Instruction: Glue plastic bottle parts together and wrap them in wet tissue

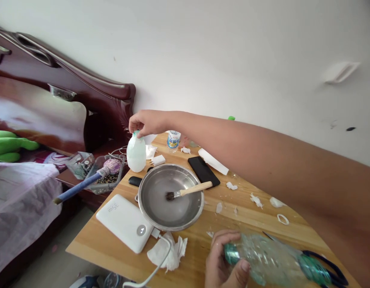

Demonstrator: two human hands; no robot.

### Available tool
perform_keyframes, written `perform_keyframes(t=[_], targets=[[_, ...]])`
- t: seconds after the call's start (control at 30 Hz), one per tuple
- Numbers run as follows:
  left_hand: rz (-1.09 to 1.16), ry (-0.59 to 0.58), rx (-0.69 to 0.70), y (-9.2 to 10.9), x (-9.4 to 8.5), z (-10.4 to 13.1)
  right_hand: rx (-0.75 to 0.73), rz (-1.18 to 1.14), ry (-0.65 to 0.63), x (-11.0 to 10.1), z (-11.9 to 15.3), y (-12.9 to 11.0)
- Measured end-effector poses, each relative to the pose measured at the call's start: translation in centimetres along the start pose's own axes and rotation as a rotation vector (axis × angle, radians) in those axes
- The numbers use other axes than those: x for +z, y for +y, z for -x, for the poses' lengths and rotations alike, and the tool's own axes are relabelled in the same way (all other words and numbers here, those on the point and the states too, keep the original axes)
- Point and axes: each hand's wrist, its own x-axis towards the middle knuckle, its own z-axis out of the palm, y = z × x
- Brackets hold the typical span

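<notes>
My right hand (pixel 145 123) reaches across to the far left of the table. Its fingers close on the greenish neck of a white, egg-shaped bottle (pixel 136 154), which looks coated in a pale layer and stands upright. Low in the view, my left hand (pixel 222 262) is wrapped around the green end of a clear plastic bottle (pixel 269 258) lying sideways. Between the hands sits a metal bowl (pixel 143 214) with cloudy liquid. A brush (pixel 194 189) with a wooden handle rests across its rim, bristles inside the bowl.
Scissors (pixel 326 266) lie partly behind the clear bottle. On the table are a white power bank (pixel 125 222) with a cable, crumpled tissue (pixel 168 254), a black phone (pixel 204 172), a charger plug (pixel 157 160), a labelled bottle (pixel 173 140) and paper scraps. A blue-handled stick (pixel 79 188) juts out at left.
</notes>
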Motion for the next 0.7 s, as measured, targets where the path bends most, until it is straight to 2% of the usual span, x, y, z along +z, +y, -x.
perform_keyframes(t=[0.1,0.3,0.53,0.7], targets=[[0.009,-0.004,0.011,-0.1,-0.1,0.0,-0.011,0.012,0.006,-0.2,0.1,0.1],[0.006,-0.012,0.018,-0.2,-0.2,0.0,-0.123,0.069,-0.079,-0.2,0.4,-0.4],[0.037,0.013,0.02,-0.2,0.0,0.1,-0.142,0.068,-0.015,-0.1,1.1,-0.9],[0.053,0.031,0.028,0.2,0.3,0.2,-0.139,0.082,-0.031,0.1,1.2,-0.7]])
